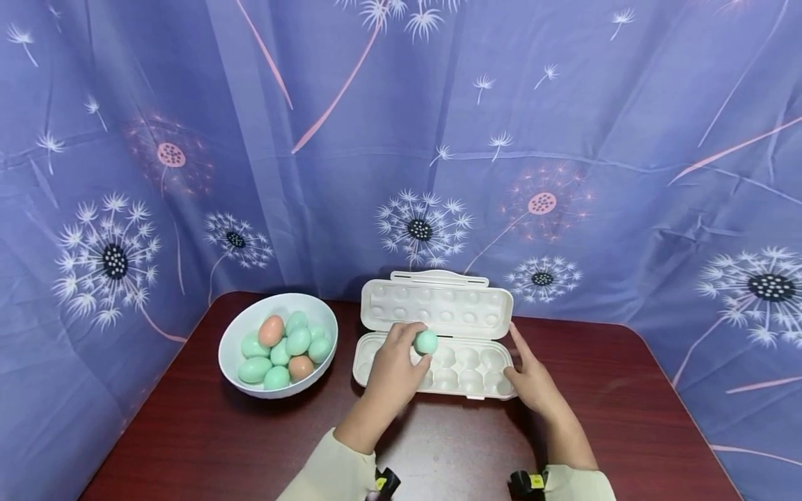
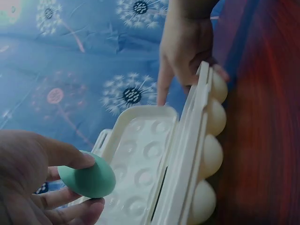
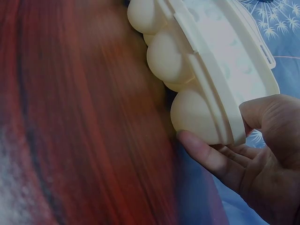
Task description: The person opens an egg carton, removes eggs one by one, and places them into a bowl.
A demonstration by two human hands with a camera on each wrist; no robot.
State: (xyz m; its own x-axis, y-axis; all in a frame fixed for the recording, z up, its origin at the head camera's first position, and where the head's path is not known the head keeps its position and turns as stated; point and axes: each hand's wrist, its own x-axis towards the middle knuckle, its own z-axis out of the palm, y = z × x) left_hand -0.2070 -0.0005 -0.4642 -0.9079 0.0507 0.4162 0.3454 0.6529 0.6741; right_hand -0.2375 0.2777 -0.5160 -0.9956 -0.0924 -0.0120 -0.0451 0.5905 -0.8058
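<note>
My left hand point(image 1: 395, 365) pinches a pale green egg point(image 1: 427, 342) between thumb and fingers, above the left half of an egg box point(image 1: 470, 380). In the left wrist view the egg point(image 2: 89, 176) shows plainly, with the thumb across its top and fingers under it. The cream plastic box lies with its lid point(image 1: 438, 306) tipped back, and its visible cups hold nothing. My right hand point(image 1: 535, 386) grips the box's right end. In the right wrist view, its fingers point(image 3: 206, 152) touch the outside of an end cup.
A white bowl point(image 1: 269, 394) at the left holds several green eggs point(image 1: 255, 370) and a few brown ones point(image 1: 271, 330). The dark red table point(image 1: 250, 445) carries both bowl and box. A blue dandelion-print curtain point(image 1: 564, 83) hangs behind and at the sides.
</note>
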